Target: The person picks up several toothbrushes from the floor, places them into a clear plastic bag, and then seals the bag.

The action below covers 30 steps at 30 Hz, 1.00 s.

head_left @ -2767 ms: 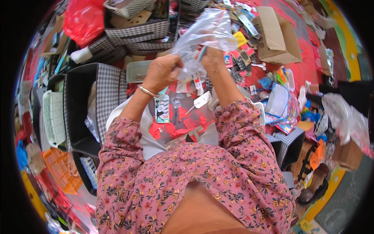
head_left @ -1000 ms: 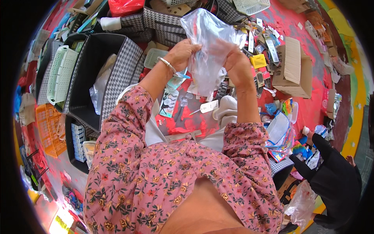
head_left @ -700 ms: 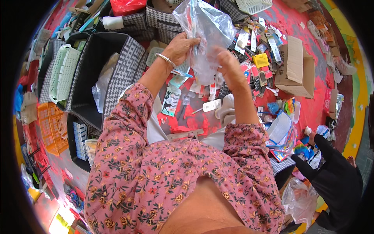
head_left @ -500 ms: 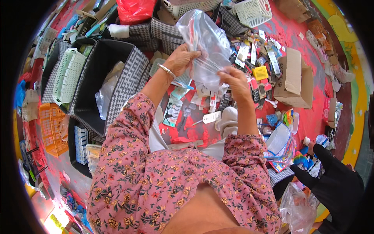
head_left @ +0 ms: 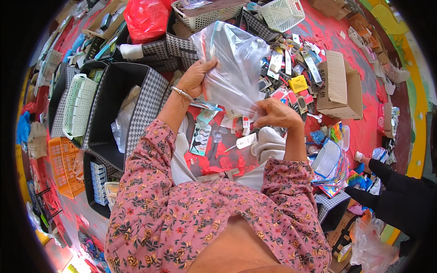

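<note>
A clear plastic bag (head_left: 230, 68) with a red line along its left side is spread out in front of me. My left hand (head_left: 195, 78), with a bangle on its wrist, pinches the bag's left edge. My right hand (head_left: 278, 113) is closed on the bag's lower right corner, thumb and fingers together. The film is creased and stretched between both hands. Beneath it, a white tag (head_left: 246, 141) and a card pack (head_left: 200, 139) lie on the floor between my legs. A pile of small packaged goods shows behind the bag, with a yellow box (head_left: 298, 83) among them.
To the left stand a black houndstooth storage bin (head_left: 119, 102), a pale green basket (head_left: 78, 107) and an orange basket (head_left: 65, 168). An open cardboard box (head_left: 339, 88) sits at the right. A person in black (head_left: 396, 193) is at the lower right; a red bag (head_left: 148, 20) lies farther off.
The bag has been opened out wider and flatter. My left hand has moved a little left and down, and my right hand lower, pulling the corner down. The view has shifted slightly.
</note>
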Tool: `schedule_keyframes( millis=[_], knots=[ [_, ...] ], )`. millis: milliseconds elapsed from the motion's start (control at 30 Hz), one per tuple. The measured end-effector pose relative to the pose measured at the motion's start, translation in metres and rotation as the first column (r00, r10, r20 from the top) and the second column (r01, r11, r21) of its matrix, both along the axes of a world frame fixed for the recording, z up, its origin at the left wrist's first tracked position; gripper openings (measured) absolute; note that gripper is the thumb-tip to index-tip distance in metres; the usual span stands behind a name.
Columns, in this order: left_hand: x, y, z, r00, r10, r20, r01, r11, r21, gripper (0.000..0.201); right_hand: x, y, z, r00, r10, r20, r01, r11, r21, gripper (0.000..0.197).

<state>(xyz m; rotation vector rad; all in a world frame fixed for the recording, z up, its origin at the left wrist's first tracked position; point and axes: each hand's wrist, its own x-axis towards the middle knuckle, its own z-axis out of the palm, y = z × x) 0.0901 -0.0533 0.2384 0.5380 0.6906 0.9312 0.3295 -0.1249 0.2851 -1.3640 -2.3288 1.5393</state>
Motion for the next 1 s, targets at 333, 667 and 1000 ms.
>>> schedule_keyframes(
  millis=[333, 667, 1000],
  knots=[
    [0.009, -0.004, -0.004, 0.976, -0.034, -0.213, 0.038, 0.999, 0.011, 0.02, 0.011, 0.004, -0.01, 0.574, -0.519, -0.633, 0.535, 0.823, -0.19, 0.014],
    [0.016, -0.014, -0.003, 0.888, -0.236, -0.395, 0.327, 0.928, 0.18, 0.021, -0.001, 0.034, -0.046, -0.072, -0.956, -0.284, 0.434, 0.226, -0.872, 0.034],
    [0.031, -0.019, -0.036, 0.918, -0.174, -0.356, 0.159, 0.985, -0.071, 0.021, 0.004, 0.01, -0.008, -0.483, -0.507, -0.714, 0.129, 0.765, -0.631, 0.014]
  ],
)
